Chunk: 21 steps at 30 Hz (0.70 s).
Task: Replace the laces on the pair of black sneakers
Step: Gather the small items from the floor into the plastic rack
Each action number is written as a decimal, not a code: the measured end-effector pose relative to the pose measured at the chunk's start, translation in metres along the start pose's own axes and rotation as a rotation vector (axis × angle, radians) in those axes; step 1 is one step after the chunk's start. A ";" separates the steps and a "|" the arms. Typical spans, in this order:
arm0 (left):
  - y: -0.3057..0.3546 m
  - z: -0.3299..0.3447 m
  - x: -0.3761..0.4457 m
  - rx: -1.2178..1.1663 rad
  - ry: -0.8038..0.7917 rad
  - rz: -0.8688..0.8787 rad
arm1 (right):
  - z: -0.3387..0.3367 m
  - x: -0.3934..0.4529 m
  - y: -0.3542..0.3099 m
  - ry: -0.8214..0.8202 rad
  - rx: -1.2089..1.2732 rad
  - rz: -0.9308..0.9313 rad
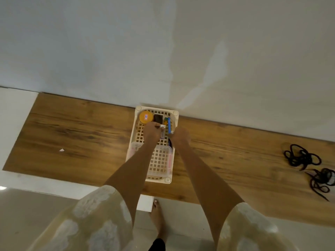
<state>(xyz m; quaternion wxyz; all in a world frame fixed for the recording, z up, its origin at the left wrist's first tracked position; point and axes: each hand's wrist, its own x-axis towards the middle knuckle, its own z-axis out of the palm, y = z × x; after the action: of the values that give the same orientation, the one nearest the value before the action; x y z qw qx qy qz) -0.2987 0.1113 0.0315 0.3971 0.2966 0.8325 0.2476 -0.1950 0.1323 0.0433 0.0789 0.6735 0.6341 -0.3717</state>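
Observation:
A cream plastic basket (135,134) stands on the wooden table against the wall. Both my hands reach into it. My left hand (152,130) grips a small white-capped item near the basket's middle. My right hand (180,136) holds a blue-handled tool (169,125) by its lower end. Two bundles of dark laces lie on the table far right: one coil (300,156) and a second coil (321,182) nearer the front edge. No sneakers are in view.
In the basket sit a yellow round tin (146,116), a black block (158,118) and a clear lidded box (160,160). A scrap of white paper (61,150) lies on the table's left. A bare foot (159,216) stands on the tiled floor below.

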 end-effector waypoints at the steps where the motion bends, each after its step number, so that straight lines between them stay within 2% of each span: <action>1: -0.002 -0.002 -0.002 -0.009 0.013 0.002 | -0.002 -0.002 0.001 0.026 0.007 0.009; 7: -0.006 -0.016 -0.015 -0.025 0.093 0.038 | -0.004 -0.001 0.000 0.132 0.116 -0.005; 10: -0.015 -0.021 -0.014 0.003 0.116 0.042 | -0.003 0.002 -0.011 0.042 0.144 -0.054; 13: -0.026 -0.027 -0.010 0.052 0.112 0.013 | 0.004 0.004 -0.022 -0.063 0.074 -0.077; 17: -0.032 -0.035 0.000 0.139 0.038 -0.068 | 0.013 0.002 -0.029 -0.025 -0.027 -0.075; 21: -0.033 -0.034 0.007 0.261 -0.014 -0.068 | 0.015 0.005 -0.034 -0.031 -0.186 -0.091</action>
<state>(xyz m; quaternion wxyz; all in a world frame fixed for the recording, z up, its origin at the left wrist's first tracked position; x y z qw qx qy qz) -0.3399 0.0873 0.0259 0.3692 0.3192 0.8643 0.1216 -0.2319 0.1338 0.0423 0.1339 0.6277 0.6945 -0.3250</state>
